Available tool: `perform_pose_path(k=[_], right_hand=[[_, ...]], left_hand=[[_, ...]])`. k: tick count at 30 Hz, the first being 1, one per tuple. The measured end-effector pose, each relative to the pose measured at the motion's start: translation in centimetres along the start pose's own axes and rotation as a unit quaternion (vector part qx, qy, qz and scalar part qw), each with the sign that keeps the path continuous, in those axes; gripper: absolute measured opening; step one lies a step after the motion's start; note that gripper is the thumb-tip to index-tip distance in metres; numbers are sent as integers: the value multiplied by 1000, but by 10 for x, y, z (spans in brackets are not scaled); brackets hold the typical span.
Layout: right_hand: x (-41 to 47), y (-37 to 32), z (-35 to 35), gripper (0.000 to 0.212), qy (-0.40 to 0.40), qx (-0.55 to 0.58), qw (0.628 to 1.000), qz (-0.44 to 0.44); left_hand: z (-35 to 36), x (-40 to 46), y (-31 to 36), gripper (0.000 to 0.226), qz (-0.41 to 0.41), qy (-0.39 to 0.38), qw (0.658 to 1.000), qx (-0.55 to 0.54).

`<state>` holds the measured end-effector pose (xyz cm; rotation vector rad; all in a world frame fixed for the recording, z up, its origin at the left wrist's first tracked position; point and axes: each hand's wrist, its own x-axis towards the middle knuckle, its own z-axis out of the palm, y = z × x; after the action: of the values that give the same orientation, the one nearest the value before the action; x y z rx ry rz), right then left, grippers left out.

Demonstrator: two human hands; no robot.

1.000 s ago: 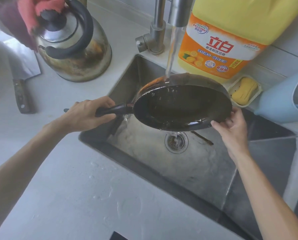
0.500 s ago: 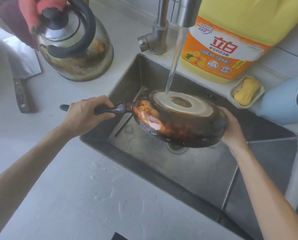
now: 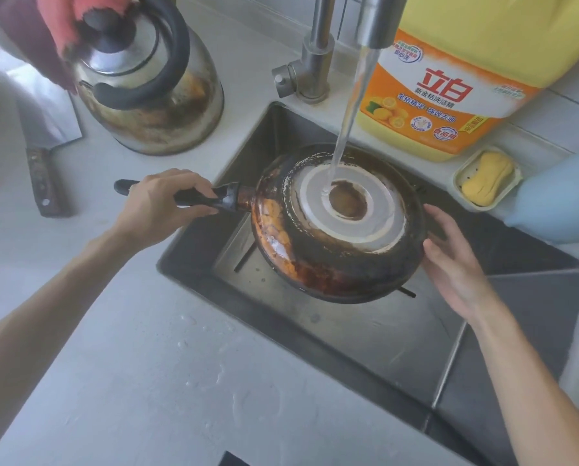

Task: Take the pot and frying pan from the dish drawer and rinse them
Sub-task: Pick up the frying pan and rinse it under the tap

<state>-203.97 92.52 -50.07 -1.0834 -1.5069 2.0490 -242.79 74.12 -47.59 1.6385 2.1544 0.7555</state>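
The frying pan is held upside down over the sink, its burnt, orange-stained underside facing up. Water from the faucet runs onto the pale ring on its base. My left hand grips the black handle at the sink's left edge. My right hand rests flat against the pan's right rim, fingers spread. No pot is in view.
A stained steel kettle with a red cloth on it stands back left. A cleaver lies left of it. A yellow detergent jug, a soap dish and a light blue container line the sink's back right.
The pan has been flipped from open side up to bottom up under the stream. My right hand has slid from under the rim to the pan's right side.
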Motion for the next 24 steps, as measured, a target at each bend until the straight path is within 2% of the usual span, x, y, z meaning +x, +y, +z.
perform_pose_path(k=[2, 3, 9, 13, 19, 21, 23, 24], right_hand=[[-1, -4, 0, 80, -10, -2, 1000, 14], [0, -7, 1, 85, -12, 4, 1000, 15], [5, -18, 4, 94, -14, -29, 999, -12], [9, -18, 2, 102, -18, -65, 998, 7], [3, 6, 6, 90, -28, 5, 999, 43], [3, 10, 7, 82, -33, 19, 997, 61], [5, 10, 5, 62, -30, 12, 998, 61], [5, 8, 4, 62, -16, 7, 998, 60]], left_hand=[[1, 0, -3, 18, -2, -7, 1000, -5], [1, 1, -4, 18, 2, -7, 1000, -3], [8, -5, -7, 20, 5, 10, 1000, 6], [-7, -2, -3, 16, 62, 24, 997, 35], [-47, 7, 31, 23, 157, 22, 981, 108], [-53, 9, 33, 29, 132, 2, 984, 121], [-49, 9, 31, 33, 84, -37, 988, 124], [-42, 7, 30, 30, 64, -59, 989, 122]])
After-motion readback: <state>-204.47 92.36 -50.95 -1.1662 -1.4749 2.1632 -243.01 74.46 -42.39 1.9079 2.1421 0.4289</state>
